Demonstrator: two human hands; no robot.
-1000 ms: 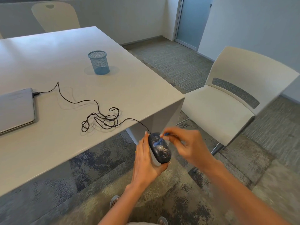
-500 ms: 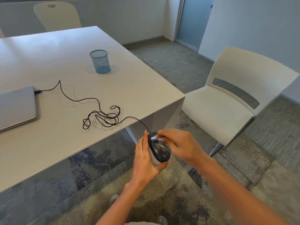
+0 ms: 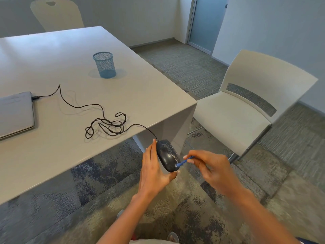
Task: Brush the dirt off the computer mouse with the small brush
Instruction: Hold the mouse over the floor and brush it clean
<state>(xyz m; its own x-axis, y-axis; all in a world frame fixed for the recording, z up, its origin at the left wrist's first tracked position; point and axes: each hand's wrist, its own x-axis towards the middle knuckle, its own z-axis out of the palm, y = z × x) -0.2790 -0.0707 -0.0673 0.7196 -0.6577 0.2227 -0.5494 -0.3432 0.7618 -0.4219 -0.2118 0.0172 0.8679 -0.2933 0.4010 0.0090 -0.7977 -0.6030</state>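
A black wired computer mouse (image 3: 167, 154) with pale specks of dirt on its shell is held off the table's near corner, above the floor. My left hand (image 3: 153, 170) cups it from the left and underneath. My right hand (image 3: 210, 170) pinches a small blue brush (image 3: 183, 162) by its handle. The brush's pale tip touches the near, lower end of the mouse. The mouse's black cable (image 3: 105, 124) runs up over the table edge in a loose tangle to a closed laptop (image 3: 15, 113).
The grey table (image 3: 140, 95) carries a blue mesh pen cup (image 3: 105, 65) further back. A white chair (image 3: 246, 106) stands close on the right, and another chair (image 3: 58, 14) behind the table. Patterned carpet lies below, with my feet at the bottom edge.
My right hand has drawn the brush down from the far end of the mouse to its near end and moved right, clear of the shell. The left hand keeps holding the mouse.
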